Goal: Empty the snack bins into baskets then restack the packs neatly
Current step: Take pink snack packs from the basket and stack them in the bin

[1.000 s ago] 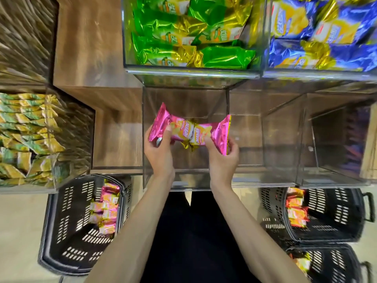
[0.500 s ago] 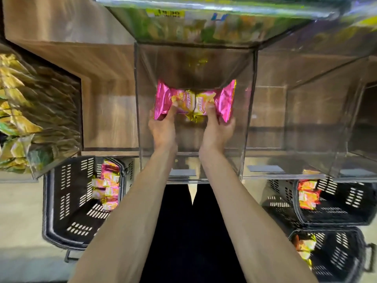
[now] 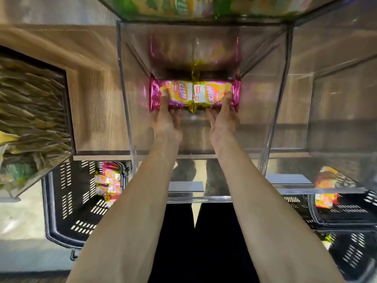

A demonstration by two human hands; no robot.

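Your left hand (image 3: 166, 121) and right hand (image 3: 223, 121) pinch the pink pack (image 3: 194, 95) from below, its long axis crosswise against the clear bin (image 3: 204, 196)'s back wall.

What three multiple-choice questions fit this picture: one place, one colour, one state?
1. Where are the held snack packs?
A. inside the clear bin
B. in a black basket
C. on the floor
2. What colour are the packs' ends?
A. blue
B. pink
C. white
3. What are the left hand and right hand doing?
A. both gripping the packs
B. both idle
C. only one gripping
Answers: A, the bin's walls surround them; B, the crimped ends are pink; A, a thumb presses on each pack's top.
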